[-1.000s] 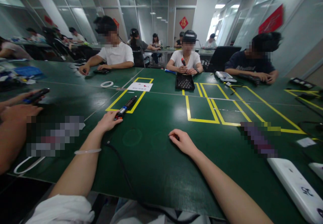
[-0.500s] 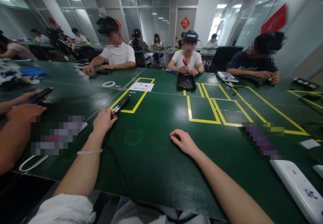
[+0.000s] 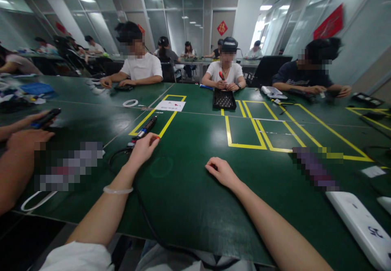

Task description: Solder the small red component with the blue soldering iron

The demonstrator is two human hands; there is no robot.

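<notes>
Dark tool with blue band: is lying (image 3: 147,127) aslant on the green table (image 3: 189,206), mostly inside a yellow taped outline (image 3: 168,124), its near end just beside the left hand.
Left hand: is hovering or resting (image 3: 144,146) by the tool's near end, I cannot tell which; its fingers are curling in, thumb close to forefinger, and whether anything is sitting between them I cannot tell.
Black cable: is looping out by the left wrist and running down (image 3: 147,220) toward the table's near edge.
Bracelet: is circling the left wrist (image 3: 118,190).
Right hand: is resting (image 3: 220,170) on the table, well apart from the tool, fingers loosely bending into a narrow curl; the palm is facing away, so what it may be holding I cannot tell.
White card: is lying (image 3: 170,106) across the outline, beyond the tool.
Neighbour at left: a hand (image 3: 30,140) is showing beside a similar dark tool (image 3: 46,118).
Person opposite: is holding a red-ended tool (image 3: 221,75) above a black tray (image 3: 225,108).
White power strip: is lying (image 3: 356,222) at the right.
</notes>
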